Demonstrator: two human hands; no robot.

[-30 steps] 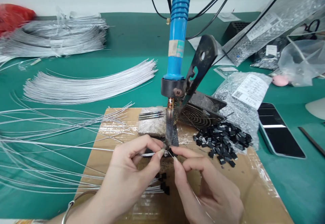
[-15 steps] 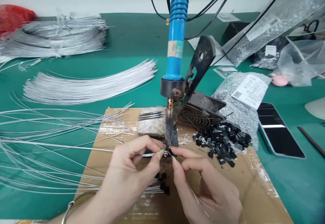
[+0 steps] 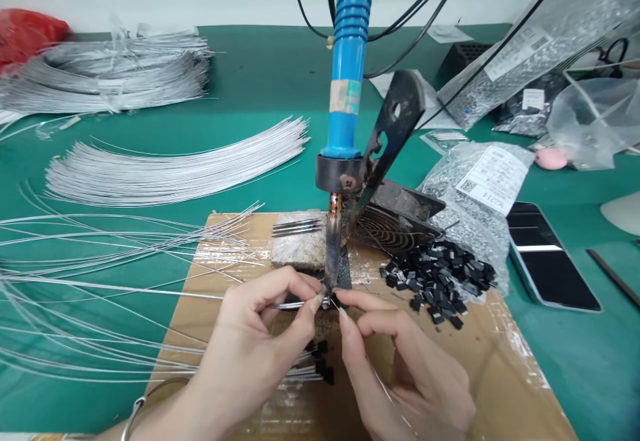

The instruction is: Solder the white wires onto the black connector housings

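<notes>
My left hand [image 3: 250, 348] pinches the end of a thin silver wire [image 3: 150, 290] and holds it at the tip of the blue-handled soldering iron [image 3: 345, 128], which stands fixed upright in its metal stand [image 3: 395, 208]. My right hand [image 3: 405, 374] pinches a small black component [image 3: 334, 301] against the same tip, touching the wire's end. A thin strand of solder runs down through my right hand. A few finished wires with black ends [image 3: 320, 361] lie on the cardboard [image 3: 500, 374] under my hands.
A heap of small black components [image 3: 440, 278] lies right of the iron, beside labelled plastic bags [image 3: 480, 188]. A phone [image 3: 545, 254] rests at the right. Bundles of silver wires [image 3: 170, 168] spread over the green mat to the left. Black cables hang behind.
Almost nothing: both hands stay pinched at the iron's tip, and my right hand has shifted very slightly.
</notes>
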